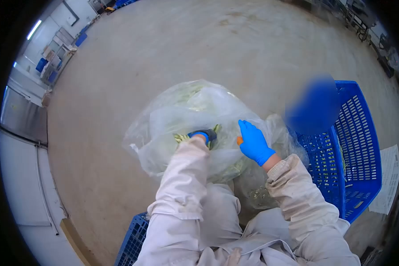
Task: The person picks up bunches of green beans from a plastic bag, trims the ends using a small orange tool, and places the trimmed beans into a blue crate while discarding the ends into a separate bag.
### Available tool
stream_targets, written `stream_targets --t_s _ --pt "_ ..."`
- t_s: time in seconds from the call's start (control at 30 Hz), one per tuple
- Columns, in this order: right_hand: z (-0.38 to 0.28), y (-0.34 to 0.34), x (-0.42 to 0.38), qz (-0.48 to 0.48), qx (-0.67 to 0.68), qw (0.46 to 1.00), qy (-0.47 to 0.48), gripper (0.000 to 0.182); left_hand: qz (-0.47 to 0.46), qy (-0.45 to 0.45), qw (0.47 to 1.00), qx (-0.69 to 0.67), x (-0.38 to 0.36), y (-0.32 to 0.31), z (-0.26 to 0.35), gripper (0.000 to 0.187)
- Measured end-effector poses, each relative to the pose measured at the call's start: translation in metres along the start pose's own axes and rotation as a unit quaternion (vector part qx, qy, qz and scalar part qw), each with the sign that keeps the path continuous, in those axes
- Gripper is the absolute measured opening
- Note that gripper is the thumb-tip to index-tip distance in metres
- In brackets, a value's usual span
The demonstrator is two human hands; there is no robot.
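A large clear plastic bag (pixel 164 119) with pale green vegetables in it lies in front of my knees. My left hand (pixel 203 134), in a dark glove with a blue cuff, is closed on a bunch of green vegetable stalks (pixel 180 138) over the bag. Stalk ends stick out on both sides of the fingers. My right hand (pixel 255 142), in a blue glove, is at the bag's right side. A small orange-brown piece (pixel 240 140) shows at its thumb side; most of it is hidden, and its kind cannot be made out.
Blue slatted crates (pixel 359 142) stand on the right, with green bits inside. A blurred blue round patch (pixel 314 106) covers part of them. Another blue crate (pixel 133 241) is at lower left. More clear plastic (pixel 257 186) lies by my legs. A white perforated sheet (pixel 388 177) is far right.
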State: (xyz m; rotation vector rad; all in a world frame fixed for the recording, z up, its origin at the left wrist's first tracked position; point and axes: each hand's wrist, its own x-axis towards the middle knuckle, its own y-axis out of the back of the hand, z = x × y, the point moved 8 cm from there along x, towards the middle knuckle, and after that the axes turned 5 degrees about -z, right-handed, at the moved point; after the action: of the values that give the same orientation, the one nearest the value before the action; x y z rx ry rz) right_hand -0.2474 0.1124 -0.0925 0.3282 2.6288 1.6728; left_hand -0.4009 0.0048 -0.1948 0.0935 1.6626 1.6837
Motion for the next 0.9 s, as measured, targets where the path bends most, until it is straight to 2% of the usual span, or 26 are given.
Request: stream_targets --t_s 0.23,0.37,0.4,0.43,0.5,0.53,0.57,0.6,0.63,0.67,0.7,0.77,0.8,0.83,0.87,0.9 --pt "-0.012 0.005 -0.009 0.037 0.013 0.999 0.029 0.051 -0.082 -0.002 0.997 0.004 -0.022 0.074 -0.083 0.084" --pt "-0.029 0.020 -0.012 0.033 0.029 0.997 0.058 0.035 -0.120 -0.011 0.993 0.001 -0.044 0.086 -0.063 0.080" --pt "-0.034 0.022 -0.013 0.017 0.016 0.998 0.066 0.030 -0.148 0.071 0.976 -0.142 -0.058 0.092 -0.071 0.063" --pt "-0.036 0.024 -0.016 0.022 0.017 0.997 0.066 0.030 -0.145 0.071 0.977 -0.138 -0.061 0.090 -0.076 0.063" --pt "-0.038 0.028 -0.021 0.017 0.001 0.998 0.068 0.025 -0.022 0.019 0.994 -0.105 -0.066 0.111 -0.072 0.061" --pt "-0.038 0.030 -0.028 0.017 0.001 0.998 0.068 0.025 0.006 -0.003 0.997 -0.072 -0.086 0.130 -0.056 0.061" --pt "-0.037 0.035 -0.032 0.025 0.012 0.997 0.067 0.025 -0.005 0.009 0.975 -0.221 -0.078 0.128 -0.073 0.049" --pt "-0.036 0.040 -0.034 0.036 0.023 0.997 0.066 0.025 -0.040 -0.016 0.921 -0.388 -0.091 0.139 -0.067 0.041" --pt "-0.037 0.044 -0.038 0.040 0.024 0.997 0.066 0.025 -0.076 -0.039 0.836 -0.543 -0.105 0.148 -0.059 0.034" --pt "-0.038 0.046 -0.040 0.037 0.028 0.997 0.059 0.025 -0.029 -0.013 0.798 -0.602 -0.119 0.151 -0.056 0.019" --pt "-0.038 0.050 -0.043 0.035 0.030 0.998 0.051 0.026 -0.027 -0.016 0.800 -0.599 -0.124 0.152 -0.054 0.019" --pt "-0.047 0.058 -0.055 0.061 0.054 0.994 0.071 0.026 -0.134 -0.013 0.820 -0.556 -0.134 0.140 -0.041 0.019" --pt "-0.052 0.066 -0.060 0.087 0.077 0.989 0.089 0.026 -0.134 -0.019 0.833 -0.536 -0.148 0.139 -0.031 0.022" --pt "-0.055 0.074 -0.066 0.092 0.077 0.989 0.084 0.026 -0.173 -0.039 0.866 -0.468 -0.157 0.131 -0.023 0.022" --pt "-0.059 0.081 -0.075 0.090 0.082 0.989 0.085 0.027 -0.177 -0.037 0.929 -0.323 -0.166 0.123 -0.023 0.023" --pt "-0.062 0.087 -0.082 0.090 0.086 0.988 0.088 0.028 -0.173 -0.036 0.970 -0.169 -0.180 0.122 -0.017 0.024"
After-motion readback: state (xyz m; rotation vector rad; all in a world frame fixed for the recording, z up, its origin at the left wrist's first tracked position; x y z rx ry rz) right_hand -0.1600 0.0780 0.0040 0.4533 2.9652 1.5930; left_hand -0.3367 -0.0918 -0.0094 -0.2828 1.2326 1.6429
